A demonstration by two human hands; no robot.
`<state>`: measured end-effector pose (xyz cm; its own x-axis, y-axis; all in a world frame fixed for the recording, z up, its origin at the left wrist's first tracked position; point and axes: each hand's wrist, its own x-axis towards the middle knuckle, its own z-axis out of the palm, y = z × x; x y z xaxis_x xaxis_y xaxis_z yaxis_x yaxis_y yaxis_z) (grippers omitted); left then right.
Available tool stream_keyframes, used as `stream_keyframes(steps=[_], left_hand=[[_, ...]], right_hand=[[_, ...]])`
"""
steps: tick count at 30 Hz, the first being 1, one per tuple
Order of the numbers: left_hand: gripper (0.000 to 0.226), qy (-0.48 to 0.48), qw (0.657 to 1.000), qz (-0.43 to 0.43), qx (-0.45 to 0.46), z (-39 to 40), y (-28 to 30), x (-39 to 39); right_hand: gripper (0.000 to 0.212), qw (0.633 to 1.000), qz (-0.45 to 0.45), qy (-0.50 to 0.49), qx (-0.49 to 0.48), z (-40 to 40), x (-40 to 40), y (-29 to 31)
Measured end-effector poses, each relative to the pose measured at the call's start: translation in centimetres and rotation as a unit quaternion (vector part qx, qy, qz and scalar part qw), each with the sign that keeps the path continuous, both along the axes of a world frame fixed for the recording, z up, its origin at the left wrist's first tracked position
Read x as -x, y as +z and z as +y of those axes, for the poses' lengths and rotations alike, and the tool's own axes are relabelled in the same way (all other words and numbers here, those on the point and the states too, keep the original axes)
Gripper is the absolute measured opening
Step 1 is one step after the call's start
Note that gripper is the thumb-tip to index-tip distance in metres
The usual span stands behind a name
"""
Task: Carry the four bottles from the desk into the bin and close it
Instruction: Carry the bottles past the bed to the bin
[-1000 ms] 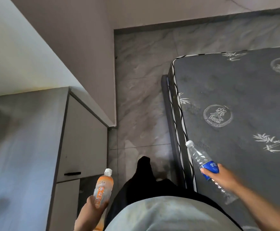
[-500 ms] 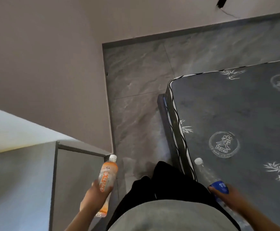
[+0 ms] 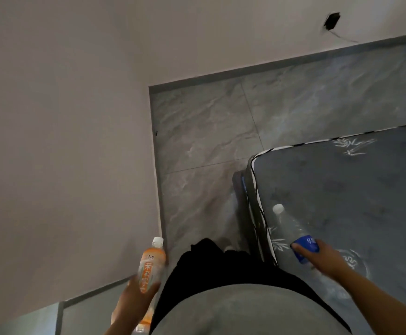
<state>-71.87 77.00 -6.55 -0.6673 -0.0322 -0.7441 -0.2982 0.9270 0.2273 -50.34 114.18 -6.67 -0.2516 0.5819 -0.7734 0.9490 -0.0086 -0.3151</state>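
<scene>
The left hand [image 3: 134, 301] is closed around an orange bottle [image 3: 150, 269], held cap-up beside the wall [image 3: 64, 141]. The right hand [image 3: 322, 258] is wrapped around a clear bottle [image 3: 291, 228] at its blue label, cap pointing away, over the mattress [image 3: 366, 189] edge. The tiled floor [image 3: 209, 141] is seen between them.

The bed [image 3: 366, 189] runs off the right edge. Left of the bed, the orange bottle [image 3: 150, 267] is blurry, its bottom hidden by the left hand [image 3: 134, 303]. Over the bed, the clear bottle [image 3: 293, 230] hides its bottom behind the right hand [image 3: 322, 257].
</scene>
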Motion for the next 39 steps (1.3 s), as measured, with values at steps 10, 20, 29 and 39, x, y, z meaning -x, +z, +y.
stream_keyframes(steps=[10,20,29,39], left_hand=[[0.068,0.055,0.997,-0.048,0.025,6.9,-1.5,13.6],[0.054,-0.125,0.992,0.002,0.0,19.0,-0.5,30.3],[0.06,-0.155,0.988,0.0,0.005,30.7,-0.7,40.9],[0.059,-0.099,0.993,-0.045,0.046,40.1,0.0,51.4]], right_hand=[[0.049,1.0,-0.013,-0.003,0.022,6.3,12.2,-1.2],[0.055,0.991,-0.07,-0.11,0.041,11.6,18.5,-1.5],[0.044,0.986,-0.015,-0.163,0.02,22.6,30.2,-1.6],[0.068,0.99,-0.003,-0.14,0.024,32.5,41.2,-0.4]])
